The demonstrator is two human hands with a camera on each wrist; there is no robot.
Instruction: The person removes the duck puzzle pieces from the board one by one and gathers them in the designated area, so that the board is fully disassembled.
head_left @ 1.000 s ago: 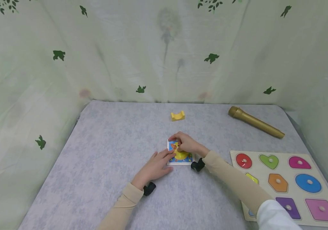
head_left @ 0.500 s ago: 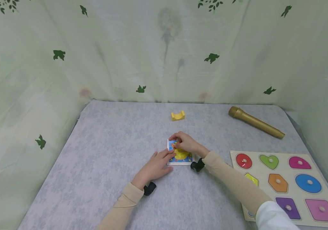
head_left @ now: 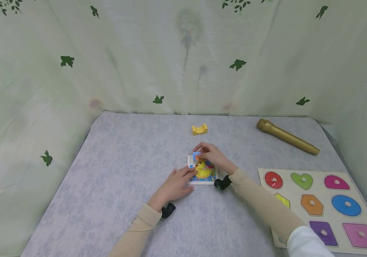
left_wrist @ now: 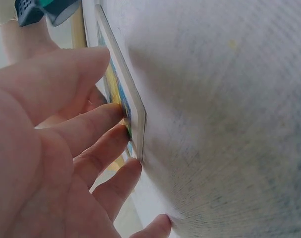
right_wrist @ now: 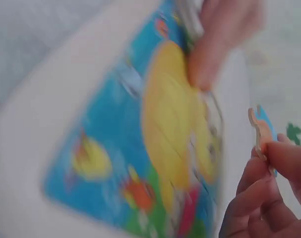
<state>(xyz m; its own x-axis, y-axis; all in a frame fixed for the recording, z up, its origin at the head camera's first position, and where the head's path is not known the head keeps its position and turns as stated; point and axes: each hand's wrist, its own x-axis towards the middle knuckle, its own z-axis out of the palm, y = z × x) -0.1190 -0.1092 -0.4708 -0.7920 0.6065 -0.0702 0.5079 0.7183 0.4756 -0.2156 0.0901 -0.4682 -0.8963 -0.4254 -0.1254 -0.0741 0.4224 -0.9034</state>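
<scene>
A small jigsaw puzzle [head_left: 204,174] in a white frame lies mid-table, with a yellow duck on blue. My left hand [head_left: 175,185] rests on its left side, fingers extended; in the left wrist view, fingertips [left_wrist: 118,113] touch the picture and the board's edge [left_wrist: 138,116]. Above the puzzle's far edge, my right hand [head_left: 215,157] pinches a blue-and-orange jigsaw piece [head_left: 196,155]. In the right wrist view this thin piece [right_wrist: 264,130] is held between thumb and fingers, apart from the board. The duck picture [right_wrist: 167,119] is blurred there.
A yellow curved block [head_left: 199,129] stands behind the puzzle. A gold microphone-shaped object [head_left: 287,137] lies at the back right. A shape board [head_left: 294,217] with knobbed pieces lies at the right, partly under the right forearm. Patterned fabric [head_left: 183,53] hangs around the table.
My right hand has lifted the blue-and-orange jigsaw piece from the puzzle's upper left and moved slightly away and to the right. My left hand stays in place.
</scene>
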